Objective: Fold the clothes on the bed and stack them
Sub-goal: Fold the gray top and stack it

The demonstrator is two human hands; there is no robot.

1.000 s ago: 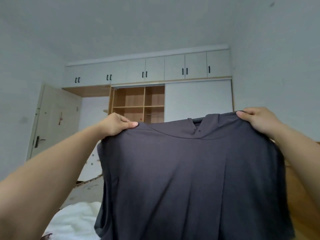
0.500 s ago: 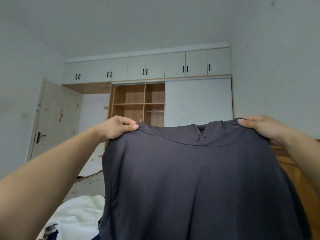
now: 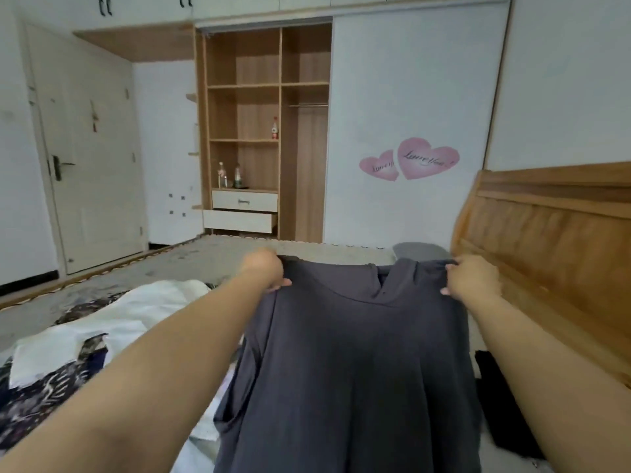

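A dark grey shirt [image 3: 355, 363] hangs spread out in front of me over the bed [image 3: 211, 254]. My left hand [image 3: 264, 271] grips its left shoulder and my right hand [image 3: 473, 279] pinches its right shoulder, both at about the same height. The neckline sags between them. A white garment [image 3: 112, 322] and a dark patterned one [image 3: 37, 394] lie crumpled on the bed to the left. A black piece of clothing [image 3: 502, 397] lies at the right under my right forearm.
The wooden headboard [image 3: 549, 240] stands at the right. A grey folded item [image 3: 418, 250] lies behind the shirt near it. Across the room are an open wardrobe [image 3: 263, 131] with a pulled-out drawer [image 3: 239, 220] and a door [image 3: 88, 148].
Both hands have lowered the shirt from chest height down toward the bed. The view has tilted down, so the bed and headboard now show.
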